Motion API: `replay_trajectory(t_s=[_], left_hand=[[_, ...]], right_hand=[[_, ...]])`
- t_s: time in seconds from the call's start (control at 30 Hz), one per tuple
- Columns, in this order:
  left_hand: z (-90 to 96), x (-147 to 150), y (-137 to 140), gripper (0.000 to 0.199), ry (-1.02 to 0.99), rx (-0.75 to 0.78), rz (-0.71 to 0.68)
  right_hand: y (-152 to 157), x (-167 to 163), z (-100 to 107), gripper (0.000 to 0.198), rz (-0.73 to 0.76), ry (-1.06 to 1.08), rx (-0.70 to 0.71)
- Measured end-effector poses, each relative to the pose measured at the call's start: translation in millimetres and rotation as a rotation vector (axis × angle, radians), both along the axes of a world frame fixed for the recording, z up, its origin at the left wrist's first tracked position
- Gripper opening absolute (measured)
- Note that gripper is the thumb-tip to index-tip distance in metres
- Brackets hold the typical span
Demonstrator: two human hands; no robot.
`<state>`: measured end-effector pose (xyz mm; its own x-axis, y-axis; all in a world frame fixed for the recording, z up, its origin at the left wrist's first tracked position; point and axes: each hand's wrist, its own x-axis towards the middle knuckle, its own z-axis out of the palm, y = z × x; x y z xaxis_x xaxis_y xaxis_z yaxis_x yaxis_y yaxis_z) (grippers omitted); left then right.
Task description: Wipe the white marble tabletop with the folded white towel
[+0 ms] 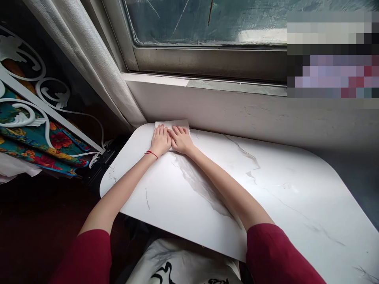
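A white sheet, perhaps a tissue or thin cloth (180, 123), lies flat near the back left edge of a white marble-patterned table (213, 173). On its left part rests my left hand (160, 140), palm down with the fingers stretched out and a red string on the wrist. My right hand (180, 139) lies flat beside it, fingers extended over the sheet's right part. The two hands touch at the thumbs and cover most of the sheet, and neither one grips it.
Behind the table stand a wall and a window (207, 23). A pale curtain (97, 59) hangs at the back left. At the left are a white scrolled metal frame (50, 100) and floral fabric (62, 142). The upper right corner is pixelated.
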<state>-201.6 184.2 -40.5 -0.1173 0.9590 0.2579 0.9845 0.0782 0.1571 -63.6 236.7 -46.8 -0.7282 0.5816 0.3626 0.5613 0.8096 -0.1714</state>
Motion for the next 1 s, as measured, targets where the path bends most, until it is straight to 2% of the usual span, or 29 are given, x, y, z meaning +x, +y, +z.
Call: replay_trajectory(t_s=[0.33,0.8,1.0], left_hand=[[1.6,3.7,14.4,0.057,0.021,0.052,0.037],[-2.8,1.6,16.4,0.057,0.022,0.094,0.044],[2.1,5.1,13.8,0.059,0.009,0.088,0.059]], right_hand=[[22.7,-4.6,-4.7,0.05,0.01,0.072,0.012],[21.9,-5.9,-1.3,0.049,-0.008,0.043,0.033],[17.7,-5.1,2.6,0.05,-0.032,0.011,0.032]])
